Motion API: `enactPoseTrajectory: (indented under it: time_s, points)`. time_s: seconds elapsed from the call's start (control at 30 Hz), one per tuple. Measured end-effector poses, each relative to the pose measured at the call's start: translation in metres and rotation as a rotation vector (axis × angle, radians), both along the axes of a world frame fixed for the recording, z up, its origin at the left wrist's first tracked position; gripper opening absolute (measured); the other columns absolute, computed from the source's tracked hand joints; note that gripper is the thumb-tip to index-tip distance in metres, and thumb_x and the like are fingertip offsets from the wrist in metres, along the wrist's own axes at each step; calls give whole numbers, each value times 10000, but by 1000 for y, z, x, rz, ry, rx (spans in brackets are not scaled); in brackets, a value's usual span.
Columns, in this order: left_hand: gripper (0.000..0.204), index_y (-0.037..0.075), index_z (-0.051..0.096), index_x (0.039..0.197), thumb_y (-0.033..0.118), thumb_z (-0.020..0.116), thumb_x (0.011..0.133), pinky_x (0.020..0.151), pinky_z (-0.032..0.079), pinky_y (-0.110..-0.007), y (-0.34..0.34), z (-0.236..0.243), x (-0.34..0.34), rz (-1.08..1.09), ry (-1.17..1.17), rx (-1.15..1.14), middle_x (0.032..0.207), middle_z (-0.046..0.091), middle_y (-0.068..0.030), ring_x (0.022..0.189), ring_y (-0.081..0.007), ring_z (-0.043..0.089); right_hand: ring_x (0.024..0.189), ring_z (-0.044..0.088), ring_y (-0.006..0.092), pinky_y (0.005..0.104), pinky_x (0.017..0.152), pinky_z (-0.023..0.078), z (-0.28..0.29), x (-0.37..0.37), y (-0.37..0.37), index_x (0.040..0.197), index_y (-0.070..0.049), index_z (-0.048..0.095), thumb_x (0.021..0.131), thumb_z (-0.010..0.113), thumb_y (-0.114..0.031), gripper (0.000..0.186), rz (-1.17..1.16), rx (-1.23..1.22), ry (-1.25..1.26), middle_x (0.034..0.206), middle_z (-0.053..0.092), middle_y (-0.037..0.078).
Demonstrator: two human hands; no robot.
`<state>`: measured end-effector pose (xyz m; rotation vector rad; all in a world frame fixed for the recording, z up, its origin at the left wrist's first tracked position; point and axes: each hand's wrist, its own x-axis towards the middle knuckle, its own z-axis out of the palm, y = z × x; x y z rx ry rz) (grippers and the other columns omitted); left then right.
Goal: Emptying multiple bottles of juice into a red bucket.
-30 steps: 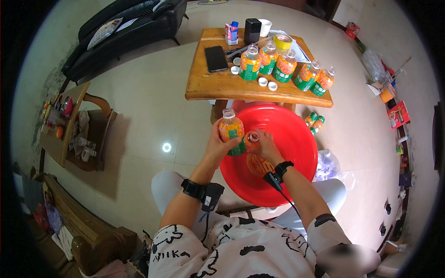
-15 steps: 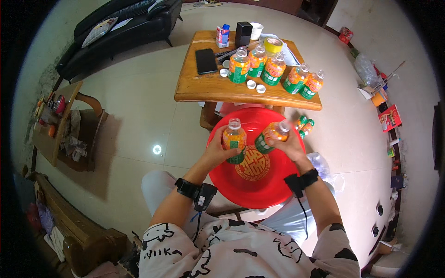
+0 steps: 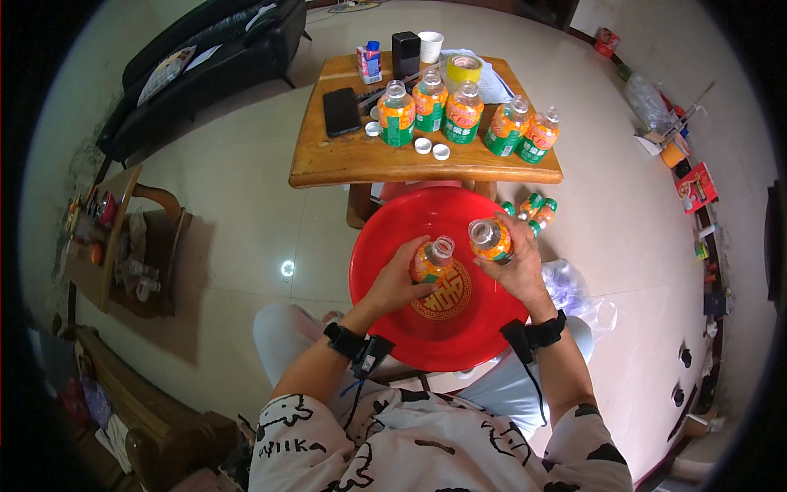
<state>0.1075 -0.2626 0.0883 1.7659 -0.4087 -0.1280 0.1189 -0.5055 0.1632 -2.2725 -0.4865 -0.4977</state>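
Note:
My left hand (image 3: 398, 280) is closed round an uncapped plastic bottle (image 3: 432, 262) with an orange and green label, tilted to the right over a red basin (image 3: 379, 312) with a gold emblem. My right hand (image 3: 519, 264) grips another uncapped bottle (image 3: 490, 240), mouth tipped towards me, also over the basin. The two bottles are apart. Beyond the basin, a wooden table (image 3: 320, 164) holds several uncapped bottles of the same kind (image 3: 461, 115) and loose white caps (image 3: 423, 146).
The table also bears a black phone (image 3: 341, 112), carton, cup and yellow tape roll. More bottles (image 3: 543, 215) lie on the floor right of the basin, beside plastic bags (image 3: 566, 291). A black sofa (image 3: 205, 74) and wooden side table (image 3: 115, 246) stand left.
My right hand has risen from low beside the left one and moved right with its bottle, separating the two. The left bottle has gone from upright to tilted.

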Motion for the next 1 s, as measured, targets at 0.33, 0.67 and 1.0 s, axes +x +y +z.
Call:
enactPoseTrajectory:
  time_s: [0.33,0.67,1.0]
  points:
    - [880,56,314,1394,33,810,667,1049,389,-338,-3,13,-5,-31,97,24,1355,436,-128,1259,-233,443,1125,463,311,467,996,349,14,-4,10,1279,-139,511,567,818,-128,776,-45,-276,-43,1199,510,95]
    - [849,77,339,1384,90,803,674,1027,411,-362,-3,20,-8,-6,53,121,1355,444,-143,1237,-280,477,1226,410,316,572,1087,211,18,-7,13,1275,-165,516,552,760,-79,768,-78,-423,-83,1235,477,96]
    - [849,93,343,1383,107,799,667,1019,415,-376,-4,13,-8,-14,54,129,1367,421,-150,1241,-312,467,1259,384,301,594,1115,141,19,-7,14,1268,-196,525,550,751,-95,759,-88,-493,-133,1242,460,84]
